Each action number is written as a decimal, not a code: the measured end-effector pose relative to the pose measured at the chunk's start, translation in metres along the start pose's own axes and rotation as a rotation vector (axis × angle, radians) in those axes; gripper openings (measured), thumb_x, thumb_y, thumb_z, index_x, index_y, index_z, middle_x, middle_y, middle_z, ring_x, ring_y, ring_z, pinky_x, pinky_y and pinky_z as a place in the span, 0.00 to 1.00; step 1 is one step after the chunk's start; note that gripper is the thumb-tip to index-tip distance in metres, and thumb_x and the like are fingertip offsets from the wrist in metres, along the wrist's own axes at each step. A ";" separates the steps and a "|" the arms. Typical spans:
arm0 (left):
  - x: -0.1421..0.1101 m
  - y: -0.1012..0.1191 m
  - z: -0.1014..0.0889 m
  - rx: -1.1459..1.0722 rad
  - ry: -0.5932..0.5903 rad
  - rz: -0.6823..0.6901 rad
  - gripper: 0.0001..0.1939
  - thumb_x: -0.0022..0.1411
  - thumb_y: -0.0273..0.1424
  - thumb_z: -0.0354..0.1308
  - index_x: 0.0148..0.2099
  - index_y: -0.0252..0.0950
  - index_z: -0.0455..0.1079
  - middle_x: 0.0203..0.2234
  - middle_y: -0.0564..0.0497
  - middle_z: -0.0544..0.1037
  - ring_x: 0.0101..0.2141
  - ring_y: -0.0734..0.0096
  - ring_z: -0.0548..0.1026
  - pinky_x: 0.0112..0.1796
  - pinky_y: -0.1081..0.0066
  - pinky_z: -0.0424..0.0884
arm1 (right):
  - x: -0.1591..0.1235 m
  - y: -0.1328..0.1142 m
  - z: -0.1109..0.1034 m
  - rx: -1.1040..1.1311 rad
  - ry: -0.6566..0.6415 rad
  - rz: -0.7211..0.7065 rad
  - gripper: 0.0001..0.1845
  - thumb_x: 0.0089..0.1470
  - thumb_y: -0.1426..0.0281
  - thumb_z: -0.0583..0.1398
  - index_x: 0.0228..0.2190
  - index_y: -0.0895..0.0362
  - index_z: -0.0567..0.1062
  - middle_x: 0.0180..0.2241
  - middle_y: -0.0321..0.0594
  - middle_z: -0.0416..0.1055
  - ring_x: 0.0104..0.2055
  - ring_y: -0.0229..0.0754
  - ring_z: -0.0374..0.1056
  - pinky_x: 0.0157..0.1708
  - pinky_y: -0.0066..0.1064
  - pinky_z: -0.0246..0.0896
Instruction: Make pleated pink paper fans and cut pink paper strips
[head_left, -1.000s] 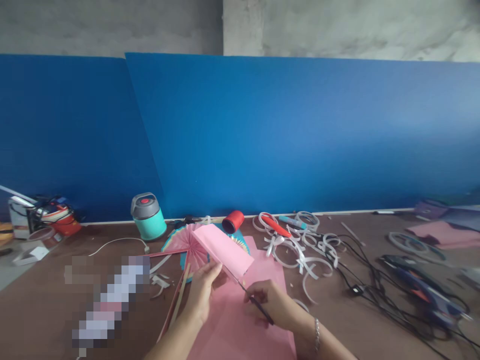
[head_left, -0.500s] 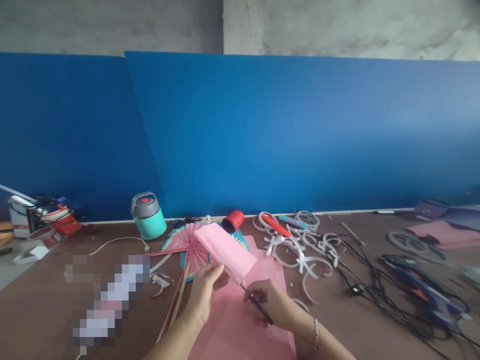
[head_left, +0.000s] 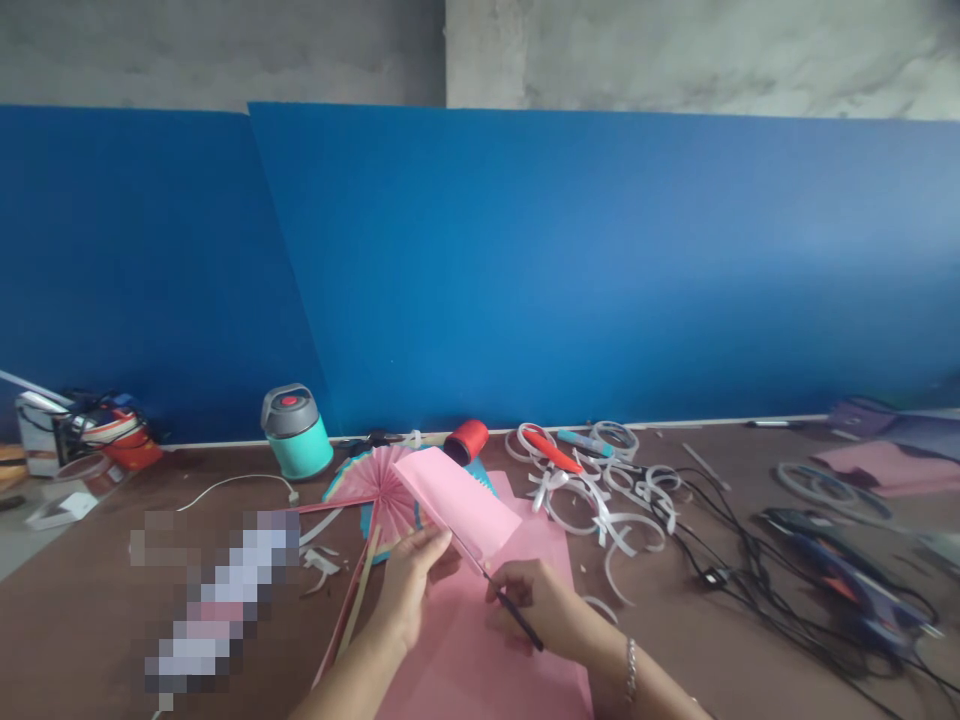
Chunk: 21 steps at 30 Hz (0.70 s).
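Pink paper (head_left: 459, 502) slightly farther right, pinched in left hand (head_left: 409, 580), scissors (head_left: 519, 617) in right hand (head_left: 541, 602), brown table (head_left: 82, 610), blue partition (head_left: 570, 270) behind.

No lettering or number is readable on the desk (head_left: 697, 640) or the blue panel (head_left: 562, 270) at its far edge.

along the desk's (head_left: 697, 630) far edge, left of its middle, stands a turquoise jar (head_left: 300, 450) with a grey lid, and a thin white cord (head_left: 232, 478) curves just in front of it. a red spool (head_left: 466, 440) lies near the middle of that edge. right of it are tangled white ribbons (head_left: 556, 481) — a red pen-like thing (head_left: 551, 450) among them. black cords (head_left: 714, 577) run toward a blurred blue-and-black tool (head_left: 862, 590). near the far left corner sits a red container (head_left: 136, 450) — a blue panel (head_left: 585, 260) rises behind.
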<state>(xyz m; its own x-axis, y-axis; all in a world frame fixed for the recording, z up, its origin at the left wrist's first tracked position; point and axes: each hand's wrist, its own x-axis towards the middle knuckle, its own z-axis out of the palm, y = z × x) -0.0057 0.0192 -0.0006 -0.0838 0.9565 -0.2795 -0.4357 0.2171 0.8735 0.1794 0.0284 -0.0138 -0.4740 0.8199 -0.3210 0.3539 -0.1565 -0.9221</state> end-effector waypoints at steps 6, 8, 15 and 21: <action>0.000 -0.002 0.000 0.011 -0.016 0.000 0.15 0.42 0.38 0.69 0.30 0.33 0.77 0.27 0.47 0.80 0.29 0.68 0.75 0.33 0.70 0.70 | 0.001 0.003 0.001 -0.011 0.016 -0.030 0.10 0.40 0.71 0.63 0.29 0.60 0.74 0.13 0.29 0.64 0.13 0.31 0.59 0.12 0.20 0.50; 0.001 -0.003 0.000 0.009 -0.014 0.001 0.15 0.42 0.38 0.69 0.30 0.33 0.77 0.27 0.48 0.79 0.29 0.69 0.75 0.34 0.69 0.70 | 0.001 0.004 0.003 -0.002 0.017 -0.038 0.09 0.40 0.71 0.62 0.29 0.60 0.73 0.13 0.28 0.64 0.13 0.31 0.58 0.12 0.20 0.50; 0.000 -0.001 0.000 0.028 -0.035 0.012 0.15 0.45 0.38 0.68 0.34 0.33 0.75 0.27 0.49 0.78 0.29 0.70 0.75 0.34 0.69 0.70 | 0.003 0.009 0.004 0.010 0.030 -0.047 0.08 0.41 0.71 0.62 0.28 0.60 0.73 0.13 0.29 0.65 0.13 0.31 0.58 0.12 0.20 0.50; -0.001 0.001 0.001 0.003 0.023 0.002 0.14 0.44 0.36 0.68 0.30 0.34 0.70 0.24 0.52 0.77 0.28 0.70 0.75 0.33 0.70 0.71 | 0.002 0.004 0.002 -0.005 0.026 -0.026 0.09 0.40 0.70 0.63 0.29 0.60 0.73 0.13 0.30 0.66 0.13 0.31 0.58 0.12 0.20 0.50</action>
<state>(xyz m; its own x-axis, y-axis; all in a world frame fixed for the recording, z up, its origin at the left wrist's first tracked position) -0.0057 0.0189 0.0009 -0.1050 0.9523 -0.2866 -0.4332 0.2156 0.8751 0.1785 0.0280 -0.0184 -0.4618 0.8379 -0.2911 0.3459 -0.1321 -0.9289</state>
